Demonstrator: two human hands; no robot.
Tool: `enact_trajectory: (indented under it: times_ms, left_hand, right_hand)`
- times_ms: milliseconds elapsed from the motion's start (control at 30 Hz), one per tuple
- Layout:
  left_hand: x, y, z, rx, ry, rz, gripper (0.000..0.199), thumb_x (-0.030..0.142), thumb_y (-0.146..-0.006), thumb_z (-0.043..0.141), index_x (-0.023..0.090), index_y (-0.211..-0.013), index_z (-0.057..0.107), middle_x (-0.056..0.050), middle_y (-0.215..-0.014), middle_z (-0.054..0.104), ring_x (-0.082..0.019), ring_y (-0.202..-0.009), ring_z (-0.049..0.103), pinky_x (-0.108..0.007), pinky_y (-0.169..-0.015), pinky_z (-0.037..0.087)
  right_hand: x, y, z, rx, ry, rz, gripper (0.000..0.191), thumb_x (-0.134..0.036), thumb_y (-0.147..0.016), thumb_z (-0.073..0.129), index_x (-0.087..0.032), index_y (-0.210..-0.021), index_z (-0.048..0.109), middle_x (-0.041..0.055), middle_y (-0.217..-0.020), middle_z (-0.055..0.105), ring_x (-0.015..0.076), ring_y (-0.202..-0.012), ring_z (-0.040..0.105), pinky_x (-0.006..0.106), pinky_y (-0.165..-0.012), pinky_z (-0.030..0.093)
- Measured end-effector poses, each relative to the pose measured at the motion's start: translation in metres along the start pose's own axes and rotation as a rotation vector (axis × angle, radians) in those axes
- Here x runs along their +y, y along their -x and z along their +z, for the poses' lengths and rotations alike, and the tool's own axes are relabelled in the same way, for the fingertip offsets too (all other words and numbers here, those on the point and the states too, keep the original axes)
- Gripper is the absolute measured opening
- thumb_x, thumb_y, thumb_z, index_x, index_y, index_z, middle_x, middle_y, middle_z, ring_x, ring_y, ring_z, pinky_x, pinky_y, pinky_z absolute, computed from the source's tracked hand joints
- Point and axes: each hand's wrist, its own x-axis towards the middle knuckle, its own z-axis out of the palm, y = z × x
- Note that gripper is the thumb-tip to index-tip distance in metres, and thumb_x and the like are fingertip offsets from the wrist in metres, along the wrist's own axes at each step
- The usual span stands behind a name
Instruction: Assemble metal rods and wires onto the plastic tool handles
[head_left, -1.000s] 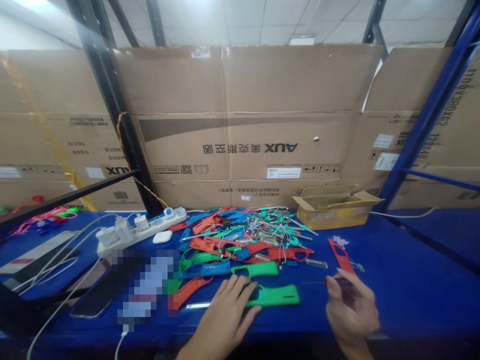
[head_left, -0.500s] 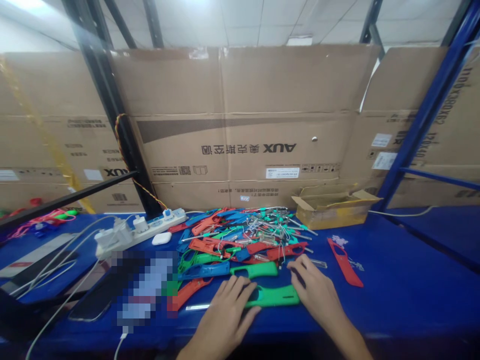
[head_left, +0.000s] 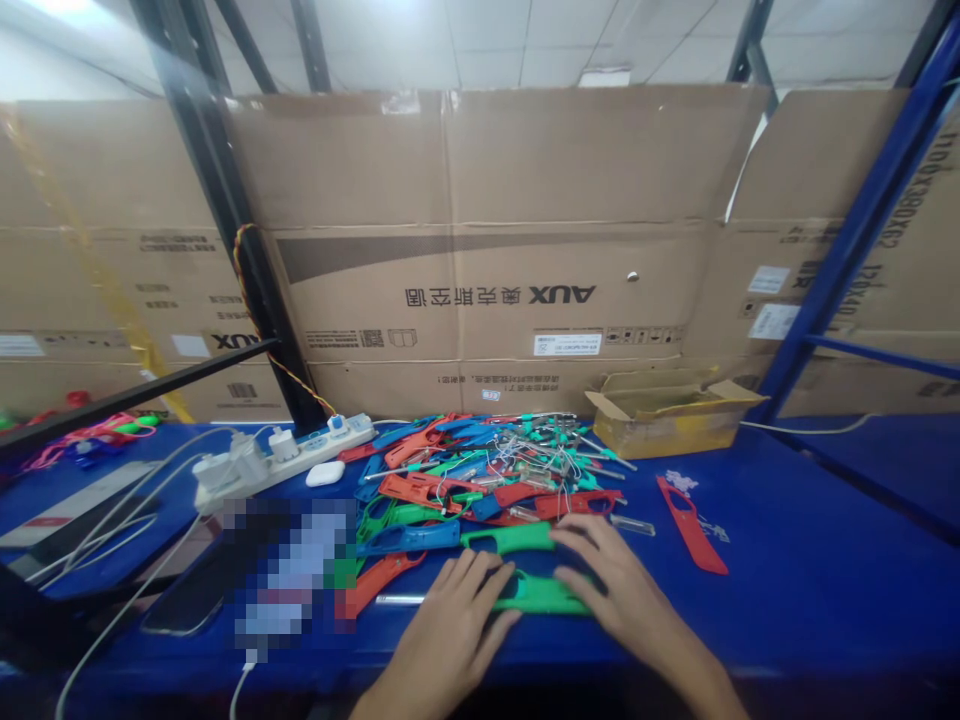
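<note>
A green lighter-shaped casing (head_left: pixel 544 594) lies on the blue table near its front edge, with a metal tube (head_left: pixel 401 600) sticking out to the left. My left hand (head_left: pixel 466 615) grips the casing's left part between thumb and fingers. My right hand (head_left: pixel 611 585) is at its right end, fingers spread and bent, the fingertips near a second green casing (head_left: pixel 517 538) just behind. Beyond lies a pile of red, blue and green casings with metal rods and thin white wires (head_left: pixel 536 455).
An open cardboard box (head_left: pixel 664 430) stands behind the pile. To the right lies a red casing (head_left: pixel 691 525) beside small clear parts. A power strip (head_left: pixel 300 460), white case (head_left: pixel 325 474) and phones with cables are on the left.
My right hand has moved left and slightly up over the green casing's right end, its fingers more spread. My left hand has stayed on the casing.
</note>
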Motion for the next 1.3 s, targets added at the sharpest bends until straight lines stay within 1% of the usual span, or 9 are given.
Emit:
enact_trajectory:
  times_ms: [133, 300, 367, 500, 600, 700, 867, 1100, 1300]
  left_hand:
    - [0.000, 0.002, 0.003, 0.035, -0.018, 0.030, 0.036, 0.038, -0.108, 0.049, 0.022, -0.139, 0.057, -0.008, -0.128, 0.069, -0.030, -0.116, 0.067, -0.051, -0.096, 0.060]
    - [0.000, 0.002, 0.003, 0.128, -0.044, 0.080, 0.034, 0.036, -0.111, 0.041, 0.020, -0.136, 0.058, -0.009, -0.127, 0.070, -0.027, -0.111, 0.069, -0.047, -0.096, 0.060]
    - [0.001, 0.003, 0.001, 0.192, -0.051, 0.085, 0.038, 0.034, -0.110, 0.045, 0.019, -0.144, 0.052, -0.011, -0.135, 0.066, -0.029, -0.121, 0.064, -0.049, -0.103, 0.055]
    - [0.001, 0.009, -0.002, 0.330, -0.033, 0.048, 0.058, 0.034, -0.105, 0.055, 0.015, -0.157, 0.035, -0.016, -0.154, 0.050, -0.032, -0.146, 0.042, -0.051, -0.115, 0.045]
    - [0.001, 0.011, -0.002, 0.373, 0.005, 0.032, 0.057, 0.030, -0.106, 0.053, 0.017, -0.158, 0.032, -0.017, -0.156, 0.047, -0.030, -0.147, 0.043, -0.047, -0.114, 0.047]
    - [0.001, 0.008, -0.001, 0.285, 0.017, 0.003, 0.054, 0.030, -0.107, 0.049, 0.021, -0.158, 0.033, -0.015, -0.155, 0.049, -0.027, -0.141, 0.052, -0.042, -0.109, 0.053]
    - [-0.001, 0.005, 0.005, 0.146, -0.017, -0.023, 0.057, 0.039, -0.107, 0.049, 0.023, -0.159, 0.032, -0.013, -0.148, 0.058, -0.028, -0.132, 0.061, -0.042, -0.104, 0.057]
    - [-0.002, 0.008, 0.006, 0.153, -0.092, 0.010, 0.050, 0.042, -0.109, 0.042, 0.019, -0.154, 0.040, -0.012, -0.139, 0.066, -0.029, -0.127, 0.065, -0.045, -0.101, 0.059]
    - [-0.002, 0.007, 0.006, 0.142, -0.096, 0.006, 0.050, 0.043, -0.109, 0.043, 0.020, -0.154, 0.041, -0.011, -0.138, 0.066, -0.028, -0.127, 0.064, -0.044, -0.102, 0.058]
  right_hand:
    - [-0.016, -0.001, -0.003, -0.210, -0.091, -0.089, 0.063, -0.060, -0.085, 0.075, -0.029, -0.138, 0.061, 0.0072, -0.132, 0.068, 0.0272, -0.123, 0.062, 0.041, -0.108, 0.049]
    - [-0.019, -0.004, -0.003, -0.298, -0.106, -0.099, 0.046, -0.042, -0.098, 0.067, -0.034, -0.142, 0.058, 0.0046, -0.126, 0.067, 0.0238, -0.116, 0.066, 0.037, -0.100, 0.054]
    - [-0.019, -0.004, -0.005, -0.302, -0.106, -0.081, 0.044, -0.039, -0.102, 0.060, -0.038, -0.146, 0.054, 0.0042, -0.125, 0.064, 0.0215, -0.109, 0.068, 0.034, -0.094, 0.056]
    - [-0.019, -0.003, -0.008, -0.239, -0.103, 0.021, 0.041, -0.040, -0.108, 0.043, -0.041, -0.149, 0.048, 0.0043, -0.127, 0.062, 0.0185, -0.097, 0.072, 0.033, -0.088, 0.058]
    - [-0.016, -0.001, -0.008, -0.128, -0.127, 0.112, 0.039, -0.039, -0.109, 0.037, -0.035, -0.147, 0.048, 0.0066, -0.133, 0.063, 0.0222, -0.110, 0.071, 0.037, -0.095, 0.057]
    - [-0.011, 0.000, -0.006, -0.044, -0.132, 0.153, 0.036, -0.043, -0.107, 0.042, -0.031, -0.140, 0.053, 0.0084, -0.135, 0.066, 0.0257, -0.121, 0.068, 0.039, -0.098, 0.056]
    - [-0.005, -0.001, -0.001, 0.035, -0.115, 0.127, 0.037, -0.039, -0.108, 0.042, -0.031, -0.142, 0.055, 0.0058, -0.138, 0.068, 0.0229, -0.121, 0.070, 0.036, -0.099, 0.057]
    - [0.002, 0.000, 0.005, 0.178, -0.034, 0.179, 0.034, -0.040, -0.104, 0.048, -0.025, -0.126, 0.069, 0.0067, -0.124, 0.077, 0.0265, -0.110, 0.076, 0.035, -0.089, 0.063]
    - [0.000, -0.002, 0.000, 0.198, -0.041, 0.214, 0.034, -0.042, -0.106, 0.045, -0.029, -0.128, 0.067, 0.0039, -0.122, 0.078, 0.0240, -0.108, 0.076, 0.031, -0.085, 0.062]
